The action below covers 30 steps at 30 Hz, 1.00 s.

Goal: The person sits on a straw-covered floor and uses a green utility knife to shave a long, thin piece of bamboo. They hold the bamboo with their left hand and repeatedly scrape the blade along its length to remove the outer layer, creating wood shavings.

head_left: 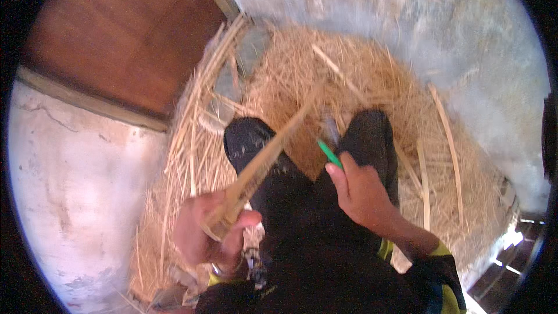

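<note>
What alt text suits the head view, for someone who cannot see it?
A person's left hand holds a long pale strip while the right hand grips a green object. Below are dark trousers and straw, beside a weathered wall.

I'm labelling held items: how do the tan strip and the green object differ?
The tan strip looks long; the green object shows only a short piece. The tan strip slants up to the right, the green object up to the left. The left hand holds the tan strip; the right hand holds the green object. Both are held slanted.
</note>
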Motion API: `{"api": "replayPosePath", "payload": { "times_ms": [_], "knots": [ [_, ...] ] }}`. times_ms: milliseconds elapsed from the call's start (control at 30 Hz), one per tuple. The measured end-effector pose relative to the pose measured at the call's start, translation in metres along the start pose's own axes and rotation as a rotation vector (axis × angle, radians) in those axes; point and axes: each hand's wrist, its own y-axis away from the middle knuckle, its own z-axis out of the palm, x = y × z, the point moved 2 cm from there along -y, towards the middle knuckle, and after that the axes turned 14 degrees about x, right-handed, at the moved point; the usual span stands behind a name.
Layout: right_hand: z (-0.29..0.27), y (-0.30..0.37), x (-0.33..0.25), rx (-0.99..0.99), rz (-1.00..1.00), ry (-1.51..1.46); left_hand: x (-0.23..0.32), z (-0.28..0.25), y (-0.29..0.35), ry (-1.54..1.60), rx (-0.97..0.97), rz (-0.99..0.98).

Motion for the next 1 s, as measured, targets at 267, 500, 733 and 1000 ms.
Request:
{"api": "replayPosePath", "payload": {
  "times_ms": [267,500,733,1000],
  "knots": [
    [-0.031,0.02,-0.07,-0.407,-0.183,-0.464,-0.003,-0.008,0.018,0.175,0.12,-0.087],
    [-0.021,0.028,-0.078,-0.395,-0.235,-0.386,-0.005,-0.013,0.021,0.4,0.037,-0.129],
    [-0.012,0.001,-0.024,-0.093,-0.016,-0.06,0.0,-0.003,0.021,0.351,0.197,-0.217],
    [-0.017,0.01,-0.058,-0.196,-0.262,-0.263,-0.008,-0.012,0.01,0.519,-0.108,-0.177]
  ]
}}
